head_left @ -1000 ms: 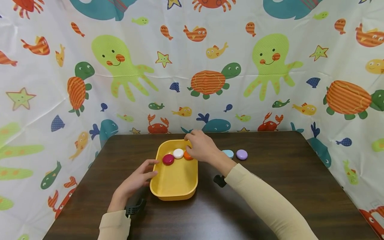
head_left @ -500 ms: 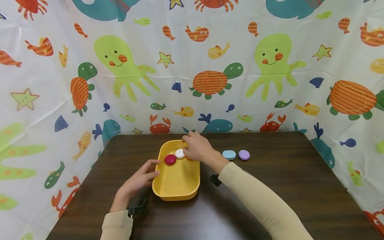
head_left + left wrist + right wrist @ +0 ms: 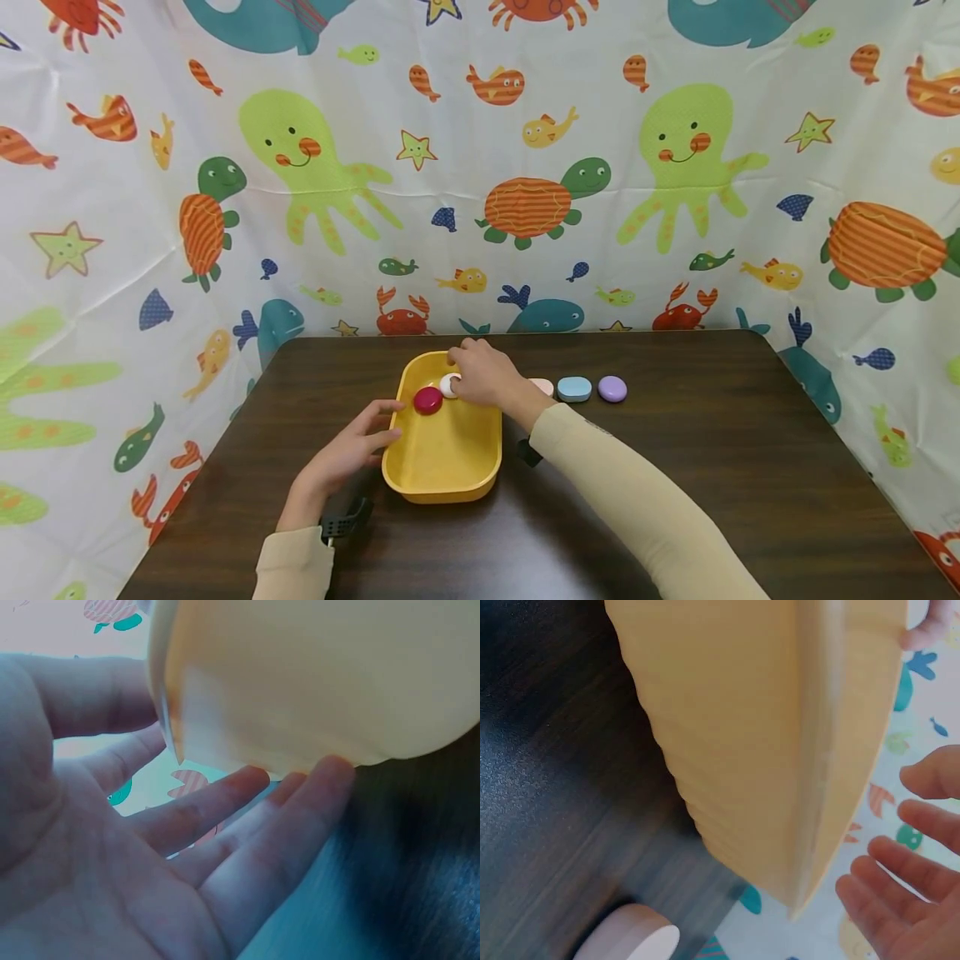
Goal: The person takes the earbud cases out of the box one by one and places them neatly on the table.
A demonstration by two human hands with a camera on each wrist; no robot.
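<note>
Framing a rounded yellow plastic tray [image 3: 442,457] between a left hand [image 3: 343,447] and a right hand [image 3: 486,372]

From my end, the largest thing is a white curtain printed with sea animals [image 3: 465,175], hanging beyond both sets of fingertips. Below and around the fingers I see a dark brown wood-look tabletop [image 3: 675,433]. A long cream sleeve [image 3: 637,492] runs back from the right fingers.

The tray sits between the hands: the left fingers lie along its left side, while the right ones are over its far right corner. On my left wrist feed, the left fingers are stretched out nearly straight, tips against the outer wall. On my right wrist feed, the right fingers look loosely bent and slightly spread; I cannot tell whether their tips touch anything.

Behind the left fingers, a black strap [image 3: 341,523] shows at the wrist. Well to the right of the right fingers I have a light blue oval block [image 3: 574,389]; between it and that wrist lies a pale pink rounded block [image 3: 543,386], partly hidden by the arm. Farthest right of the fingers is a round purple disc [image 3: 612,389].

Inside the tray, a glossy crimson disc [image 3: 428,401] lies between the two hands' fingertips. Just beside it, a round white disc [image 3: 447,385] is partly covered by the right hand.
</note>
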